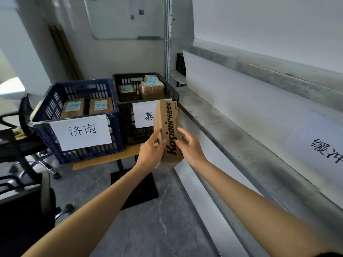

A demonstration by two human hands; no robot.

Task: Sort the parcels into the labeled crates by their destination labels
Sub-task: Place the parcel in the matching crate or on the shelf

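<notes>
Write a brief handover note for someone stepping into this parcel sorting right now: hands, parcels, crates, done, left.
Hands: left hand and right hand both grip one Kasimir parcel, held on end in front of the black crate.
Crates: the blue crate, signed 济南, holds two labeled parcels. The black crate, its sign starting 泰 and partly hidden, holds at least three parcels.
Done: those parcels are already in crates.
Left: the held parcel's destination label is not visible. Find it, then place the parcel in the matching crate.
</notes>
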